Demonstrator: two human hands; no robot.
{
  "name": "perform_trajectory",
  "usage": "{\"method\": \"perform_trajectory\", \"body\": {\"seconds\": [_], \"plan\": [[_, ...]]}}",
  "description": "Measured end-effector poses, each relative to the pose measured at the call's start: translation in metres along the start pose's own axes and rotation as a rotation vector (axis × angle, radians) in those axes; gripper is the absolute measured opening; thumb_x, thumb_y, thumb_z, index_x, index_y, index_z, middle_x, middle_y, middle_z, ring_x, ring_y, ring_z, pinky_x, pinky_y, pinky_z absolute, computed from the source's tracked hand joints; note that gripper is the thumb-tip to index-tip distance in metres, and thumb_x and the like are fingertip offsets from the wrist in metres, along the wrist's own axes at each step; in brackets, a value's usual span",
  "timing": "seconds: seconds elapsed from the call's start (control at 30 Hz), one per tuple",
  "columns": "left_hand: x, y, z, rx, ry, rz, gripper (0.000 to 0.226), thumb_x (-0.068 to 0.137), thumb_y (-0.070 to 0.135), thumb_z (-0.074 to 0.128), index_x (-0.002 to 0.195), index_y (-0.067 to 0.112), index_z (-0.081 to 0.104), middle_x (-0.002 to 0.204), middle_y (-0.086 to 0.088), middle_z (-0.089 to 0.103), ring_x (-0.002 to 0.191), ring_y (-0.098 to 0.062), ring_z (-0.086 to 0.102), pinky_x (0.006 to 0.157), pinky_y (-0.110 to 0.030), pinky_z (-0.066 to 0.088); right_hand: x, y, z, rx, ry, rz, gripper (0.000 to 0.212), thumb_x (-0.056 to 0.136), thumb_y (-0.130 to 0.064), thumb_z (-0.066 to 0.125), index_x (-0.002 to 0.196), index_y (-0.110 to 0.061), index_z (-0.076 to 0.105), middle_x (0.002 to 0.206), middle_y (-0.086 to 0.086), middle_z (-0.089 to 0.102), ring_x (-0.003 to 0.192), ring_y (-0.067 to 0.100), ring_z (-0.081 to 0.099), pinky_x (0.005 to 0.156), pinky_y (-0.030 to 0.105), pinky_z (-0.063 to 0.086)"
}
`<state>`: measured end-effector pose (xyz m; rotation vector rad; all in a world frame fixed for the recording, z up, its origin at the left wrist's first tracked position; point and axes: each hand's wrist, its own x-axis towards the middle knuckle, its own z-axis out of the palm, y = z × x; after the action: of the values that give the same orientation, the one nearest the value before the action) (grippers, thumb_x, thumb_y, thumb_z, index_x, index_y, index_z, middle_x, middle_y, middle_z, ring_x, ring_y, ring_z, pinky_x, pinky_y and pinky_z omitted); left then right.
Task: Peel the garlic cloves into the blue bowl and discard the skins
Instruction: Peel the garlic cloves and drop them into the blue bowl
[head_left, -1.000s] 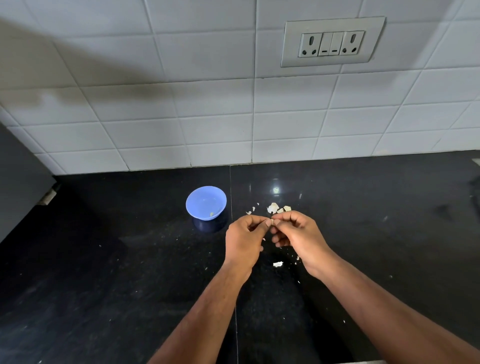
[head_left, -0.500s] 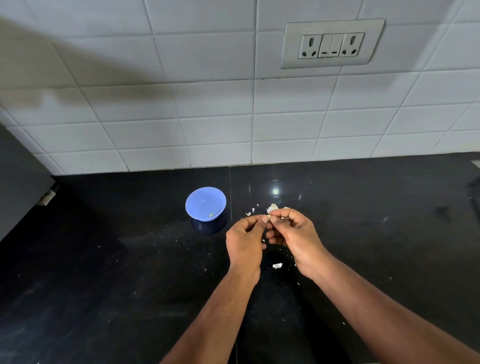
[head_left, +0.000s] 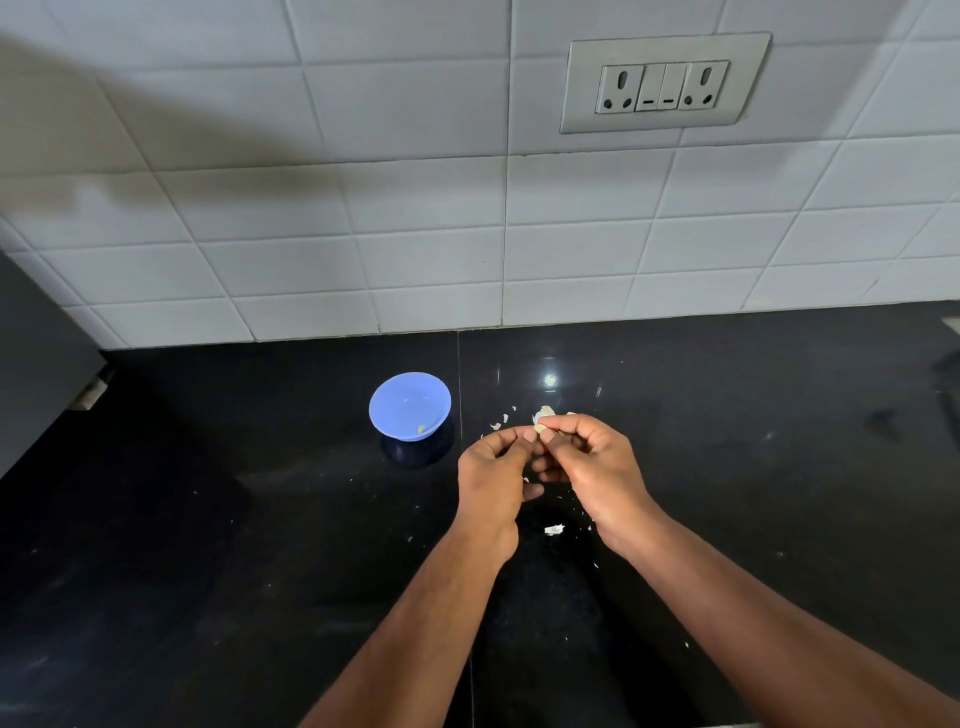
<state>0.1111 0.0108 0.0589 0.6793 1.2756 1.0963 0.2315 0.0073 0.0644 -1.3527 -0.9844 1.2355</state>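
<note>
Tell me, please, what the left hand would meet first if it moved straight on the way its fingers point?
Probably the garlic clove and the right hand pinching it, which the left hand already touches at its fingertips; depth is unclear.

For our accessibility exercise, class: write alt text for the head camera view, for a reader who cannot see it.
Two hands, the left hand and right hand, pinch a garlic clove between them above a black countertop scattered with skin scraps. A blue bowl holding one small pale piece stands to their left.

Bare forearms, no sleeves, both hands ungloved.
</note>
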Motion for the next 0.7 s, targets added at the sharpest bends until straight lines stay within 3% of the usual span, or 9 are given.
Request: {"method": "perform_trajectory", "body": {"seconds": [0.23, 0.47, 0.53, 0.7], "plan": [[0.0035, -0.0034, -0.0027, 0.094, 0.051, 0.038, 0.015, 0.102, 0.013, 0.063, 0.099, 0.012, 0.078, 0.084, -0.004, 0.077, 0.072, -0.013, 0.072, 0.064, -0.029, 0.059, -0.0002, -0.0002, -0.0023, 0.001, -0.084, 0.062, 0.017, 0.103, -0.004, 0.062, 0.113, -0.010, 0.074, 0.080, 0.008, 0.076, 0.073, 0.022, 0.073, 0.073, 0.036, 0.064], [0.0059, 0.0039, 0.0016, 0.133, 0.053, 0.070, 0.011, 0.099, 0.009, 0.063, 0.097, 0.009, 0.074, 0.082, -0.005, 0.076, 0.070, -0.013, 0.073, 0.067, -0.033, 0.065, -0.0021, -0.0049, 0.0020, -0.023, -0.101, 0.112, 0.022, 0.105, -0.007, 0.057, 0.112, -0.018, 0.075, 0.088, 0.009, 0.079, 0.076, 0.024, 0.077, 0.071, 0.038, 0.064], [0.0074, 0.0047, 0.0023, 0.162, 0.064, 0.070, 0.010, 0.098, 0.011, 0.065, 0.094, 0.013, 0.073, 0.087, -0.008, 0.077, 0.076, -0.018, 0.073, 0.074, -0.040, 0.067, -0.0011, -0.0045, 0.0024, 0.018, -0.105, 0.147, 0.021, 0.105, -0.009, 0.059, 0.113, -0.019, 0.075, 0.088, 0.009, 0.079, 0.073, 0.021, 0.075, 0.070, 0.036, 0.062], [0.0087, 0.0024, 0.0011, 0.198, 0.081, 0.074, 0.008, 0.098, 0.014, 0.064, 0.095, 0.015, 0.072, 0.085, -0.005, 0.077, 0.077, -0.018, 0.073, 0.076, -0.042, 0.066, 0.0008, 0.0003, -0.0018, 0.254, -0.205, 0.261, 0.021, 0.104, -0.016, 0.062, 0.122, -0.015, 0.072, 0.091, 0.009, 0.073, 0.068, 0.016, 0.067, 0.064, 0.031, 0.059]]}}
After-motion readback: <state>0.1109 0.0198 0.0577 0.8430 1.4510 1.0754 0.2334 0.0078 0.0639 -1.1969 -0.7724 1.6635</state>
